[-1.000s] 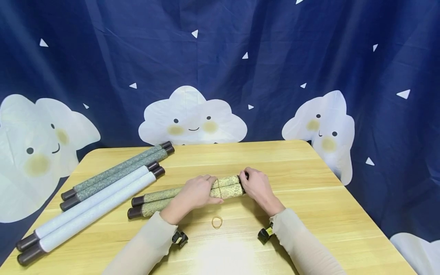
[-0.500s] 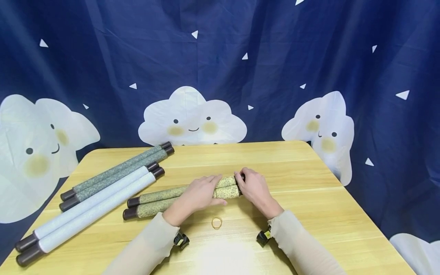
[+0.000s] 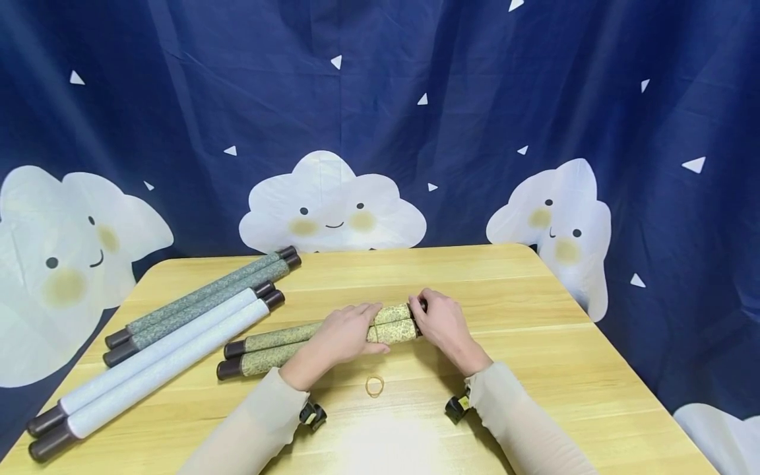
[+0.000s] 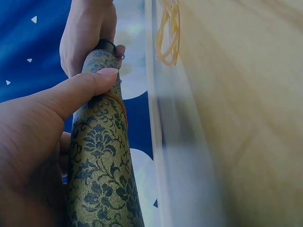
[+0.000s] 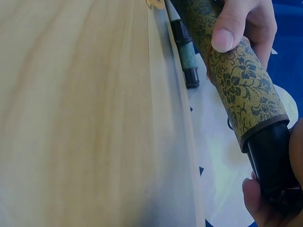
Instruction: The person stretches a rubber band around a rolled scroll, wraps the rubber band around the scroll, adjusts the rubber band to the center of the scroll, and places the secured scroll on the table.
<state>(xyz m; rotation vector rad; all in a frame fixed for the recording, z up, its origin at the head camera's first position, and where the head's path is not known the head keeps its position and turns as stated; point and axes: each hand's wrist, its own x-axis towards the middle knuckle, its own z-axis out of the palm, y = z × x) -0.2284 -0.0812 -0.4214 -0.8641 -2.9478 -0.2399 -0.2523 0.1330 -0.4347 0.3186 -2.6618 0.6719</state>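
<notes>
A scroll (image 3: 276, 356) covered in yellow-green brocade is rolled up as two side-by-side rollers with dark end knobs. My left hand (image 3: 341, 334) grips it right of its middle, the thumb along the near roller. Right at those fingertips a thin rubber band (image 4: 116, 100) circles the brocade. At the scroll's right end my right hand (image 3: 442, 323) holds the dark knobs (image 5: 270, 163), its fingers curled around them. Dark flower and vine patterns show on the brocade in both wrist views.
A loose rubber band (image 3: 375, 386) lies on the wooden table (image 3: 534, 409) in front of the scroll. To the left lie a white scroll (image 3: 169, 359) and a grey-green scroll (image 3: 208, 300), both rolled. A blue curtain (image 3: 380, 112) with printed clouds hangs behind the table.
The yellow-green scroll shifted left, then slightly back right. My left hand has slid right along it, so its fingertips now reach the rubber band. The right hand stays at the end knobs.
</notes>
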